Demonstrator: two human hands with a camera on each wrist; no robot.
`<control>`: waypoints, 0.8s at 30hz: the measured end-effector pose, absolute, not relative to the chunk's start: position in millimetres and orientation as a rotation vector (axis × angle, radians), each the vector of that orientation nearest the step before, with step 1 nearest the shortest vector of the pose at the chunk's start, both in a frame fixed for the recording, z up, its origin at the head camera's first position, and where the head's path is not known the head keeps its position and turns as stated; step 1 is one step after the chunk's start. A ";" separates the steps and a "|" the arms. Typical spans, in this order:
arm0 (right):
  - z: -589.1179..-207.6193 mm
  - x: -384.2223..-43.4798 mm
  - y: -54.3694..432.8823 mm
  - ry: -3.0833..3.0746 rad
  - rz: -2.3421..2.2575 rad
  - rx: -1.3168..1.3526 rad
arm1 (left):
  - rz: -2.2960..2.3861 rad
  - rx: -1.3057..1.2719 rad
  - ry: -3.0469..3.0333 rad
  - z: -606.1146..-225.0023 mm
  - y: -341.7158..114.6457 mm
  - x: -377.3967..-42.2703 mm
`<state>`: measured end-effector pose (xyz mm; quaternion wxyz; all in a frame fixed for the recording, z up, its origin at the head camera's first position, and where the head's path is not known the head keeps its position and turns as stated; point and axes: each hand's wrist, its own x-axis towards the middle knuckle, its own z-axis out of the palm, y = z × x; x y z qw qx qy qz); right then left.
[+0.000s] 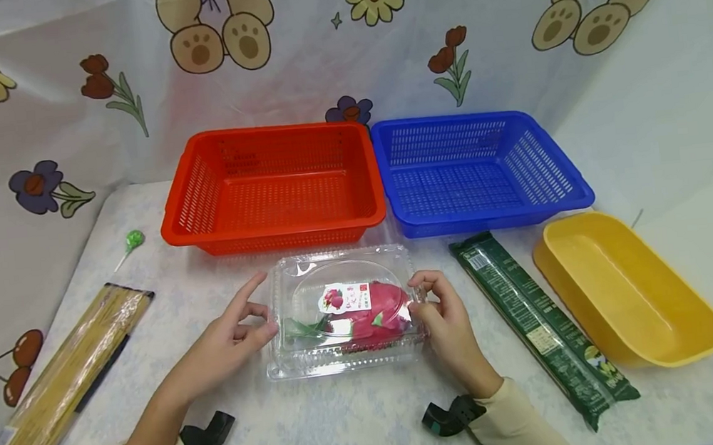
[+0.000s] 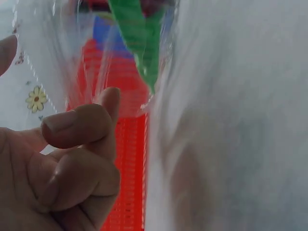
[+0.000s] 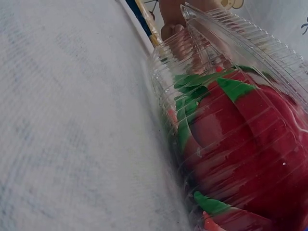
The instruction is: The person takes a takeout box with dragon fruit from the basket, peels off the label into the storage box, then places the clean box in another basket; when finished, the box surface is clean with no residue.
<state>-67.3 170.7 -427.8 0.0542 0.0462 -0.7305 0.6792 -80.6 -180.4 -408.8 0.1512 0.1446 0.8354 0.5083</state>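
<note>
A clear plastic clamshell box (image 1: 351,363) lies in the middle of the table, with a pink dragon fruit (image 3: 240,139) showing through it. The fruit has green leafy tips, and a white and red label (image 1: 344,298) is on the lid. The right hand (image 1: 450,328) pinches the box's right edge between thumb and fingers. At the box's left side is the left hand (image 1: 226,346), thumb close to the edge and index finger extended. In the left wrist view its other fingers (image 2: 82,125) bend loosely and hold nothing; whether the thumb touches the box I cannot tell.
Behind the box stand a red basket (image 1: 281,240) and a blue basket (image 1: 492,222). A yellow tub (image 1: 634,296) and a green packet (image 1: 543,326) lie to the right. On the left are a packet of noodle-like sticks (image 1: 74,371) and a green lollipop (image 1: 135,239).
</note>
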 end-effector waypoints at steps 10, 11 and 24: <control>-427.1 -67.2 172.5 -2.240 2.007 0.101 | 1.641 0.500 2.345 -421.4 -162.6 -78.3; -427.1 -67.0 172.3 -2.241 2.012 0.102 | 1.639 0.502 2.353 -421.9 -162.3 -77.9; -425.1 -65.1 172.4 -2.308 1.988 0.171 | 1.650 0.483 2.354 -422.3 -164.3 -77.4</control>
